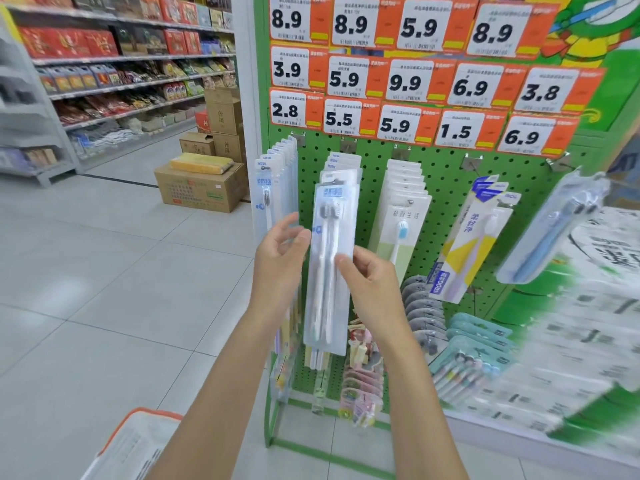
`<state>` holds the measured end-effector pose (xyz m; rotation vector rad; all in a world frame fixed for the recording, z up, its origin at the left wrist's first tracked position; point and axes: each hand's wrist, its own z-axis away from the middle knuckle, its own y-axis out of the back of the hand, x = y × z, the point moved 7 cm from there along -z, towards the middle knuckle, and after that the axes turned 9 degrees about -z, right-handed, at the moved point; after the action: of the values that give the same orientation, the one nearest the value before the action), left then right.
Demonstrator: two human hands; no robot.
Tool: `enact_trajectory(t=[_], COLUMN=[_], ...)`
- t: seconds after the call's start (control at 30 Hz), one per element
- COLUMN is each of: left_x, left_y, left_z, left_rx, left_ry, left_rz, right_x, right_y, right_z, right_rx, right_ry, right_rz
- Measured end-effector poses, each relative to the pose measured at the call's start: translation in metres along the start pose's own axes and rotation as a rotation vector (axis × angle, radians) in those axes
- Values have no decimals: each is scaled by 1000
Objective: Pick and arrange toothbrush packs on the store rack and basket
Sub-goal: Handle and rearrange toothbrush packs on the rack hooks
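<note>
Pale grey tiled floor (104, 271) has a brown cardboard box (199, 188) with a flat yellow pack (202, 163) lying on top, and taller stacked cardboard cartons (225, 123) just behind it. Long grey shelving (121, 84) crammed with red boxes and snack bags runs along the far left. Orange-and-white paper price tags (405, 81) sit in three rows up top.

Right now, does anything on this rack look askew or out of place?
The yellow-and-white packs hang slanted, lower ends swung left, beside straight-hanging columns. The blue-brush pack at the far right tilts the same way, though the wide lens may exaggerate it. The toothbrush pack held by the left hand and right hand looks intact.
</note>
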<state>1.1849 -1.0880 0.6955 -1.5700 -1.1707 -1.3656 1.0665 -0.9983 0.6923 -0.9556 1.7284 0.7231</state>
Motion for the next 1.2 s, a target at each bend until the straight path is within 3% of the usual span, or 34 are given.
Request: enact_trajectory(t=[0.1,0.17,0.27,0.37,0.57,0.77,0.9,1.0,1.13,1.2], left_x=[1,0,-9,-15,-20,-25,-27,-30,-38,-41], left_y=[-11,0,21,27,32,38,35,31,21,12], left_z=[11,11,8,8,12,12,17,20,24,26], left_rx=[-201,-128,-33,-67,-71,-67,-92,-78,-90,-141], left_ry=[13,17,129,201,218,230,238,242,308,339], left_rz=[-16,-16,151,304,363,462,488,456,465,478], right_x=[-9,-8,2,20,25,38,42,41,17,8], right_y=[-23,-32,-28,-37,-45,-33,-25,-25,-21,-28], right_z=[3,7,8,12,21,36,40,36,10,3], right_rx=[-163,-231,-175,-296,-345,-590,-643,-577,-145,-44], right_ry=[24,1,-107,-250,-277,-442,-463,-441,-202,-115], right_rz=[109,108,9,42,27,5,-19,-1,35,88])
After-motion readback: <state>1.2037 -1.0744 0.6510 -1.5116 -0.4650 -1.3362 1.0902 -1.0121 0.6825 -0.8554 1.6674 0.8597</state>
